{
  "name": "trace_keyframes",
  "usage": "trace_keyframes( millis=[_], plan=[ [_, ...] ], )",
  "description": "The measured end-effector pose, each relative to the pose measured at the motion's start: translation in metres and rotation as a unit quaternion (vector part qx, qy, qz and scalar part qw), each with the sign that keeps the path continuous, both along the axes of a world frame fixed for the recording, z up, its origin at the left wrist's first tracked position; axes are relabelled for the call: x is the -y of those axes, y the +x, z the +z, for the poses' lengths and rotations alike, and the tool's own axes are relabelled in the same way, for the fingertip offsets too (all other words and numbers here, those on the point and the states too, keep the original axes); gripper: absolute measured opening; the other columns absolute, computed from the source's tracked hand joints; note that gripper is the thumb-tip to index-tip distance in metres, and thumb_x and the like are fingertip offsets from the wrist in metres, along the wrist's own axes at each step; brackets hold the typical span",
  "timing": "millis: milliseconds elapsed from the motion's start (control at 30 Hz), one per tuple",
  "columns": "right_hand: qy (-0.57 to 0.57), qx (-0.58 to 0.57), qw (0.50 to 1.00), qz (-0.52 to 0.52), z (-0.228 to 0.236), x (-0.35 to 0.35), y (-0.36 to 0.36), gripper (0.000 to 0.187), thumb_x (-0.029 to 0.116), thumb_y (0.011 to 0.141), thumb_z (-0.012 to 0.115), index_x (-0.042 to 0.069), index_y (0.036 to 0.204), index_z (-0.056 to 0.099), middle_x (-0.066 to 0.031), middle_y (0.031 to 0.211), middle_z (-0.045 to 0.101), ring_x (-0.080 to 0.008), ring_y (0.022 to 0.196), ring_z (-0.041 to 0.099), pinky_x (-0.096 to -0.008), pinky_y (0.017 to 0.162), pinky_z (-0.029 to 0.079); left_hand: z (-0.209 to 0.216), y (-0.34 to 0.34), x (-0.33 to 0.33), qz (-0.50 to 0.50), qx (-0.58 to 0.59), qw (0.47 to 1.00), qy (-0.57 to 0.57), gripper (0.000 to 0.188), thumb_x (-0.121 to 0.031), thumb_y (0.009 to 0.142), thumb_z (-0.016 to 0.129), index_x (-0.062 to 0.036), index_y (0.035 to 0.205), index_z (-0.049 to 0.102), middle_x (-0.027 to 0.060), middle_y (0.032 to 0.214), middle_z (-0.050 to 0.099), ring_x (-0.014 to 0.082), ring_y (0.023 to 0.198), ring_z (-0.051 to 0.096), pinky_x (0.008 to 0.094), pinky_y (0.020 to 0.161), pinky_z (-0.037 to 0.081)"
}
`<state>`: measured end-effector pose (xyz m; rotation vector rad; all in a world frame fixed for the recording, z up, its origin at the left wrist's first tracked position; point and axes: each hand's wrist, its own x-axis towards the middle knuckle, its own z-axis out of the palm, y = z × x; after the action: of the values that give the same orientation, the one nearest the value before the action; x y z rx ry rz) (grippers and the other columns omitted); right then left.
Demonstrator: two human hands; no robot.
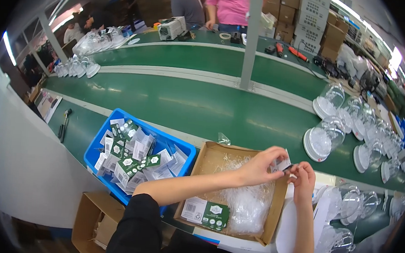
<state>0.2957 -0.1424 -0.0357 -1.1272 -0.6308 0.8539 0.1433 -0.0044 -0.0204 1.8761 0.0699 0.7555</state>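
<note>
The green conveyor belt (190, 102) runs across the view from nine o'clock to three o'clock. At seven o'clock a blue bin (95, 148) holds a loose heap of small green-and-white printed cards and clear packets (130, 156). Just beside it, toward six o'clock, an open cardboard box (279, 200) holds a tangle of clear plastic bags (246, 200), with a green-and-white card (206, 213) lying against its near wall. A smaller brown carton (88, 215) sits lower, at seven o'clock, its contents too dim to tell. From two to four o'clock stand rows of clear domed containers on white bases (323, 137), each with white filling inside.

Over the box's right wall, at about four o'clock, the left hand (261, 166) pinches a small clear packet with a dark piece (284, 167) between thumb and fingers. The right hand (304, 180) meets it from the other side, fingertips closed on the same packet.
</note>
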Motion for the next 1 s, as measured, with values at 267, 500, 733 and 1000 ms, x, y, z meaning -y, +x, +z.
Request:
trace_keyframes(
  millis=[267, 500, 733, 1000],
  plan=[
    [0.03, -0.076, 0.994, 0.067, -0.003, 0.0, 0.01, 0.007, 0.015, 0.095, 0.048, 0.008, 0.093, 0.049, -0.0045, 0.082, 0.058, -0.0166, 0.075, 0.063, -0.0268, 0.054, 0.051, -0.004, -0.004, 0.001, -0.035, -0.033, 0.999, 0.024, 0.042, -0.006, 0.08, 0.065, 0.0015, 0.119, 0.051, 0.0161, 0.111, 0.061, 0.0276, 0.106, 0.061, 0.0362, 0.089, 0.049],
    [-0.012, -0.046, 0.996, 0.07, 0.002, -0.003, 0.007, 0.008, 0.014, 0.095, 0.049, 0.007, 0.093, 0.051, -0.0043, 0.077, 0.058, -0.0149, 0.07, 0.062, -0.0256, 0.054, 0.052, -0.009, 0.0, 0.003, -0.017, 0.0, 1.0, -0.001, 0.022, 0.001, 0.08, 0.055, 0.0014, 0.103, 0.055, 0.0194, 0.088, 0.065, 0.0345, 0.084, 0.065, 0.0387, 0.074, 0.051],
    [-0.05, -0.011, 0.998, 0.024, 0.002, -0.002, 0.006, 0.007, 0.012, 0.095, 0.049, 0.007, 0.091, 0.052, -0.0038, 0.075, 0.058, -0.0135, 0.061, 0.059, -0.0263, 0.052, 0.05, -0.001, -0.002, -0.004, 0.016, 0.002, 1.0, 0.018, 0.02, 0.001, 0.084, 0.053, 0.0011, 0.103, 0.058, 0.0171, 0.088, 0.067, 0.031, 0.082, 0.067, 0.0366, 0.073, 0.052],
    [-0.056, 0.0, 0.998, 0.015, 0.006, -0.006, 0.002, 0.008, 0.011, 0.096, 0.047, 0.007, 0.091, 0.052, -0.0035, 0.075, 0.059, -0.013, 0.06, 0.058, -0.0264, 0.052, 0.049, -0.004, -0.001, -0.008, 0.041, 0.031, 0.998, 0.02, 0.017, 0.0, 0.084, 0.055, 0.0003, 0.1, 0.06, 0.0179, 0.088, 0.068, 0.0326, 0.08, 0.067, 0.0367, 0.069, 0.051]
  ],
)
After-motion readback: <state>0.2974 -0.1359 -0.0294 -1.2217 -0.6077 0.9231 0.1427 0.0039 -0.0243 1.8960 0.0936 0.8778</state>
